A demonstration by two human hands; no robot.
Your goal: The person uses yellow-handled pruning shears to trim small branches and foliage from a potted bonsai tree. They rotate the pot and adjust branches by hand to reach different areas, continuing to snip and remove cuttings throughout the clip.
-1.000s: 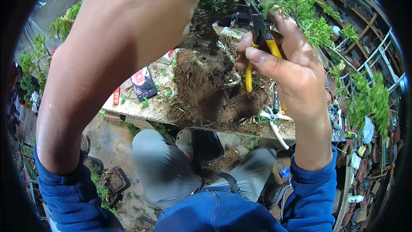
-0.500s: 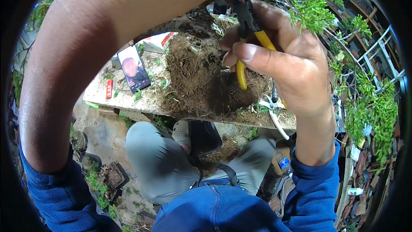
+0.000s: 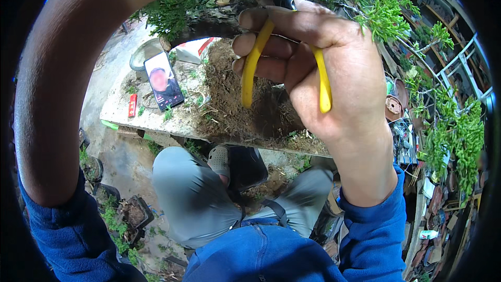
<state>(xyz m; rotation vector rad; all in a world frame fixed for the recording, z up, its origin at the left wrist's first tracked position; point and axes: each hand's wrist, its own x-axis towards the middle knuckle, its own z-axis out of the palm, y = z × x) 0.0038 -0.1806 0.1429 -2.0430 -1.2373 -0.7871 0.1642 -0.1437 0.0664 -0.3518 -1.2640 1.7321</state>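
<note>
My right hand (image 3: 349, 68) is raised at upper centre, its fingers curled around yellow-handled pliers (image 3: 325, 83). The two handles stand spread apart, one against the palm and the other along the fingers. The dark jaws point up among the branches, too dim to make out what they touch. My left forearm (image 3: 57, 83) arches up the left side and across the top; its hand lies beyond the upper edge. Below the pliers is a brown mass of soil and roots (image 3: 224, 91), under a dark tree trunk (image 3: 219, 30). Green needle foliage (image 3: 365, 2) hangs beside my right hand.
On the pale slab (image 3: 117, 94) lie a phone (image 3: 163, 82) with a lit screen and a small red object (image 3: 132, 105). My knees are under its front edge. Potted plants (image 3: 136, 213) stand on the floor at left; a light metal rack (image 3: 463, 65) and clutter line the right.
The pliers have turned upright and their handles have opened wide in my right hand. My left forearm has shifted up and left. The white-handled pruners on the slab are now hidden behind my right hand and arm.
</note>
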